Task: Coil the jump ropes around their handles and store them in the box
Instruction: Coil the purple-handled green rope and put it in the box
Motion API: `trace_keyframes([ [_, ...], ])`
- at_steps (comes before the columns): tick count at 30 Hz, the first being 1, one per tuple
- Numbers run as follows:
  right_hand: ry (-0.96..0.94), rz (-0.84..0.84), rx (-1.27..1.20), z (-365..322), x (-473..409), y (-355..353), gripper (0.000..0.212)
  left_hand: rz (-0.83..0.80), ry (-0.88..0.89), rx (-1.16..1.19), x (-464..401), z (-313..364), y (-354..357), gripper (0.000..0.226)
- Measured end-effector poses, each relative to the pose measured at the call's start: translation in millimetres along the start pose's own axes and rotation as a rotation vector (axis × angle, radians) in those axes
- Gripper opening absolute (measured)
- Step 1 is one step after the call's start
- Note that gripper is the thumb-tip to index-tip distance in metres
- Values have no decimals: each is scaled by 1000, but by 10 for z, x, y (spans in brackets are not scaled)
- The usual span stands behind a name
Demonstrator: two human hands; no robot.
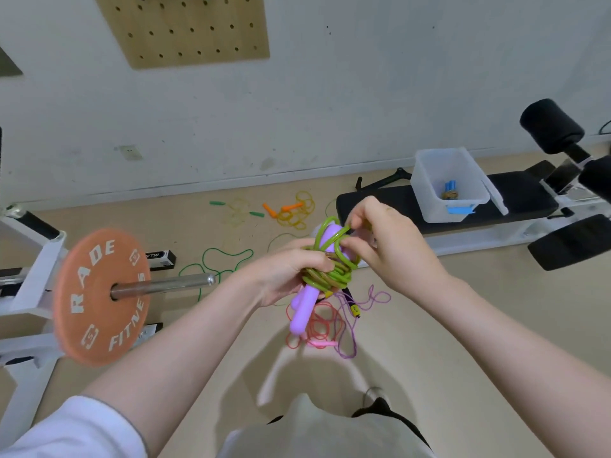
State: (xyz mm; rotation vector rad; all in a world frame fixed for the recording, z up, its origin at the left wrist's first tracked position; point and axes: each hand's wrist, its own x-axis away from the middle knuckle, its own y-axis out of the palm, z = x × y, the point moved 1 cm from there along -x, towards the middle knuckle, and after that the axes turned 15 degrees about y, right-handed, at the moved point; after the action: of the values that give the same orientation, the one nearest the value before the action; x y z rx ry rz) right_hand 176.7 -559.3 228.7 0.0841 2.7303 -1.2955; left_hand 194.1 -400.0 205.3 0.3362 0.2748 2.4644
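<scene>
A bench (515, 200) carries the clear box (429, 193), well apart from your hands. Loose ropes litter the floor (429, 342). Your left hand (287, 276) grips the purple handles (305, 309) mid-air, over the coils. Your right hand (390, 246) pinches a loop of green rope (334, 272) at the top. If that pinch slips, the springy coils could unwind.

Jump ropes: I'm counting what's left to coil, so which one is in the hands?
The green rope wound on purple handles, held by left hand and right hand; the others lie loose on the floor.
</scene>
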Motion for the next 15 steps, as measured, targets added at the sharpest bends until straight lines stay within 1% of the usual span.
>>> trace_keyframes([
  [2, 3, -49, 98, 58, -7, -23, 25, -3, -14, -33, -19, 3, 32, 27],
  [4, -14, -27, 245, 85, -11, -22, 20, 11, -12, -91, -36, 15, 68, 16],
  [6, -89, 93, 453, 102, 18, 9, 19, 81, -15, -127, -53, 21, 97, 10],
  [9, -177, 271, 640, 23, 70, 26, 33, 195, 8, -105, -61, 20, 129, 12],
  [11, -262, 371, 654, 25, 70, 46, 30, 231, 38, -87, -53, 27, 138, 6],
  [12, -282, 380, 632, 25, 74, 50, 28, 244, 55, -82, -47, 22, 131, 4],
  [14, -286, 343, 551, 47, 83, 88, 24, 280, 77, -103, -37, 15, 105, 3],
  [15, -268, 272, 475, 56, 92, 111, 19, 305, 86, -122, -38, 8, 87, 4],
])
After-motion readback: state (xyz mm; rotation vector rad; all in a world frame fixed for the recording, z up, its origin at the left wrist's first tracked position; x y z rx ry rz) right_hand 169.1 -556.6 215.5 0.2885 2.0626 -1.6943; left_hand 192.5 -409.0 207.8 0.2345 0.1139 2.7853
